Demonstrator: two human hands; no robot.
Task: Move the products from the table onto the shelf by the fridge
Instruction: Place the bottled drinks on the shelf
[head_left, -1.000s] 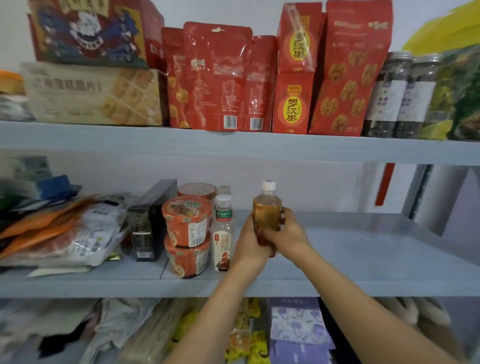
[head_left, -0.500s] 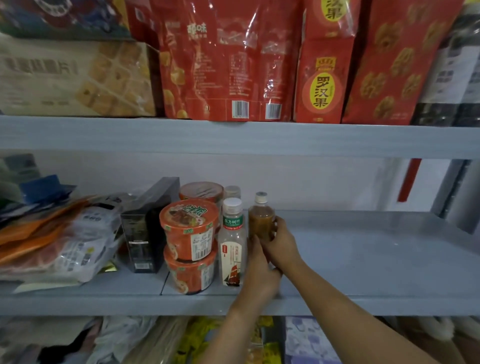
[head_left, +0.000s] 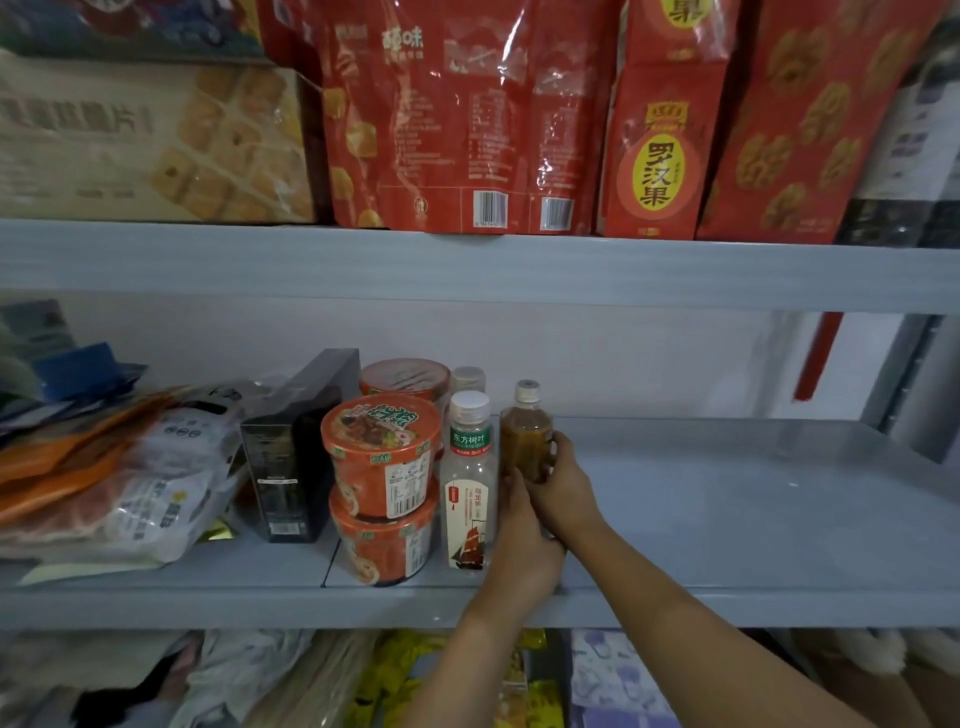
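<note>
Head camera faces the middle shelf (head_left: 727, 519) closely, looking slightly down.

Both bare forearms reach forward, hands close together. The right hand (head_left: 565, 483) curls its fingers round the amber bottle (head_left: 524, 441); the left hand (head_left: 522, 532), back to the camera, touches the bottle's lower side, its grip hidden.

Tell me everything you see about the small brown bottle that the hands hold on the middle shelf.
The small bottle is clear plastic, as it looks, filled with cloudy amber-brown liquid, closed by a white cap. It stands upright over the grey shelf, just right of a taller tea bottle. The right hand curls around its right side; the left hand lies against its lower front. They hide its base, so whether it rests on the shelf is unclear.
</note>
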